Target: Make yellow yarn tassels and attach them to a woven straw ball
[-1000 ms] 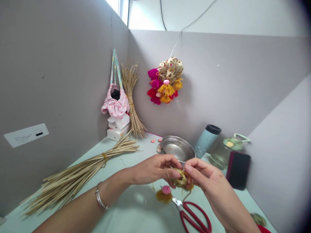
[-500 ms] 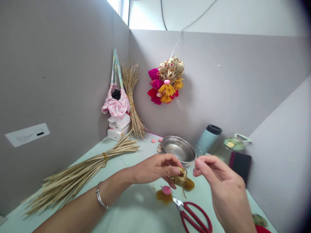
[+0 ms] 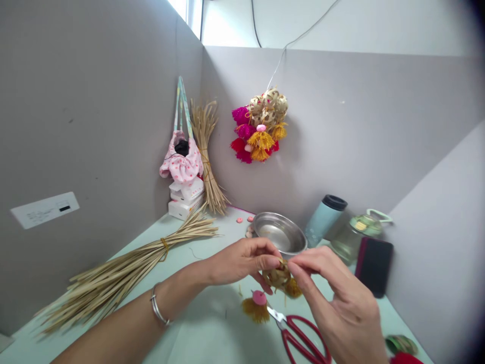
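A small woven straw ball is held by my left hand, its thumb on top and fingers behind. From the ball's right side hangs a yellow tassel. My right hand has thumb and forefinger pinched together at the ball's upper right edge; whatever lies between those fingertips is too small to make out. Below the hands, a pink bead with a mustard tassel lies on the table. Touching it are the tips of red-handled scissors.
Behind my hands stands a steel bowl, with pink beads beside it. A straw bundle lies at left. At right are a blue tumbler, a green jug and a phone. Tasselled woven balls hang on the wall.
My right hand has moved left and slightly down, bringing its pinched fingertips to the woven ball. The ball has turned a little in my left hand, which stays in place.
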Motion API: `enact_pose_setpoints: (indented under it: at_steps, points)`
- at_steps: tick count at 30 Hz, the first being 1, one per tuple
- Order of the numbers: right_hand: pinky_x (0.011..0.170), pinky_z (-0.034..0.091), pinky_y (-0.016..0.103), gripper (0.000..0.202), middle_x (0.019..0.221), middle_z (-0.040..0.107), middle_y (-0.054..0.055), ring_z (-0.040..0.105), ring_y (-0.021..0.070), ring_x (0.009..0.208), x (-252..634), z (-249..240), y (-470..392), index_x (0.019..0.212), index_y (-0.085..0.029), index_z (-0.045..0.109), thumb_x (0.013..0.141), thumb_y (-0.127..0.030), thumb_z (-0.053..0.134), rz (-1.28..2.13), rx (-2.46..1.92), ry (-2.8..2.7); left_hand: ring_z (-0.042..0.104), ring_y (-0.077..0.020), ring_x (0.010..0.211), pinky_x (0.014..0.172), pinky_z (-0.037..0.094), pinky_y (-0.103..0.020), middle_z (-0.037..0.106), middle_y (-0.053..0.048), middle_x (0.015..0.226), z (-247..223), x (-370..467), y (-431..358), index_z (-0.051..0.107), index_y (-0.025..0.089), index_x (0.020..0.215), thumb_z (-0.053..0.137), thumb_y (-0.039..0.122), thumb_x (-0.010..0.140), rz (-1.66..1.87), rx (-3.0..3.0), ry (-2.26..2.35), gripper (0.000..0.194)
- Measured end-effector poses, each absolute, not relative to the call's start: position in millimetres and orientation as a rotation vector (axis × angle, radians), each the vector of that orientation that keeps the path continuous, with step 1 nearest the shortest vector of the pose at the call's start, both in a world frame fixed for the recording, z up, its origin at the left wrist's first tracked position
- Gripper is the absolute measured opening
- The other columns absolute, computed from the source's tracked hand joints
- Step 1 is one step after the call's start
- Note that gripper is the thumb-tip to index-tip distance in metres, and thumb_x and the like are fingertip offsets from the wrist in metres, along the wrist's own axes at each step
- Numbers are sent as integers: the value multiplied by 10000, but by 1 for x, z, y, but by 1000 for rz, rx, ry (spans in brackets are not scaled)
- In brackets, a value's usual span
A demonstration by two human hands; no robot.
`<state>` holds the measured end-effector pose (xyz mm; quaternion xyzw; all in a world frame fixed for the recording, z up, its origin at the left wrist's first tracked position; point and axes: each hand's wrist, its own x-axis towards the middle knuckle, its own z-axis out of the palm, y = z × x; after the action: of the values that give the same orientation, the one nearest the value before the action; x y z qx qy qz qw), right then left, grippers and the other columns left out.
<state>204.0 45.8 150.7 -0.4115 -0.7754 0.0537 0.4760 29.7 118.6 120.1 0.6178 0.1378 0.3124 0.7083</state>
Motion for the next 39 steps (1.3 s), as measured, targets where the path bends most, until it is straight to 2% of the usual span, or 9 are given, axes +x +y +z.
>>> enact_pose_setpoints:
  at_steps: [3, 8, 11, 14, 18, 21, 24, 33, 39]
  points:
    - [644, 440, 256, 104, 815, 583, 8, 562, 146, 724, 204, 149, 48, 813, -222, 620, 903, -191, 581, 246, -1066, -1857, 631, -151, 763, 694, 547, -331, 605, -58, 852, 121, 29, 119, 571, 131, 992, 620, 467, 829, 699, 1374, 301, 376]
    - [560, 398, 246, 219, 685, 564, -14, 510, 140, 631, 210, 142, 57, 766, -220, 626, 872, -410, 615, 802, -1263, -1567, 622, -152, 769, 672, 541, -317, 603, -58, 869, 122, 29, 118, 576, 130, 997, 656, 464, 798, 688, 1380, 311, 397]
    - [576, 393, 244, 258, 617, 526, -27, 485, 132, 613, 213, 138, 62, 749, -208, 619, 843, -447, 643, 1069, -1219, -1408, 622, -152, 773, 669, 535, -307, 605, -60, 885, 121, 28, 118, 575, 136, 1007, 671, 484, 776, 686, 1376, 304, 428]
    - [571, 393, 251, 269, 614, 525, -24, 472, 131, 602, 212, 138, 62, 750, -204, 616, 834, -457, 648, 1149, -1176, -1326, 620, -144, 744, 653, 530, -299, 605, -57, 876, 121, 28, 119, 574, 135, 1000, 676, 492, 769, 687, 1375, 304, 437]
    - [562, 386, 262, 191, 668, 533, -11, 489, 153, 643, 206, 143, 53, 775, -228, 629, 855, -402, 640, 774, -1203, -1407, 625, -151, 744, 666, 538, -318, 611, -62, 871, 122, 28, 119, 569, 133, 986, 671, 503, 770, 692, 1372, 309, 440]
    - [621, 412, 277, 94, 776, 571, 9, 529, 166, 717, 201, 148, 45, 781, -239, 627, 874, -257, 627, 382, -1106, -1595, 638, -167, 766, 673, 542, -330, 623, -76, 878, 123, 27, 119, 559, 134, 987, 655, 530, 773, 697, 1370, 318, 460]
    - [670, 446, 291, 111, 829, 592, 28, 562, 174, 749, 198, 150, 41, 825, -235, 631, 878, -143, 598, 152, -1012, -1777, 643, -164, 744, 666, 541, -329, 625, -70, 854, 123, 27, 119, 555, 131, 986, 645, 546, 774, 692, 1371, 336, 474]
    - [639, 488, 284, 187, 860, 589, 54, 591, 163, 722, 205, 142, 46, 928, -213, 640, 857, -51, 578, -95, -961, -1974, 650, -154, 735, 652, 537, -306, 632, -52, 832, 120, 27, 120, 552, 142, 977, 624, 535, 797, 678, 1368, 316, 438]
    - [642, 480, 295, 167, 843, 608, 56, 592, 169, 693, 203, 141, 49, 929, -211, 654, 853, -80, 585, -119, -984, -1991, 643, -147, 731, 644, 529, -289, 629, -51, 821, 121, 27, 119, 546, 144, 982, 621, 531, 802, 666, 1375, 304, 434]
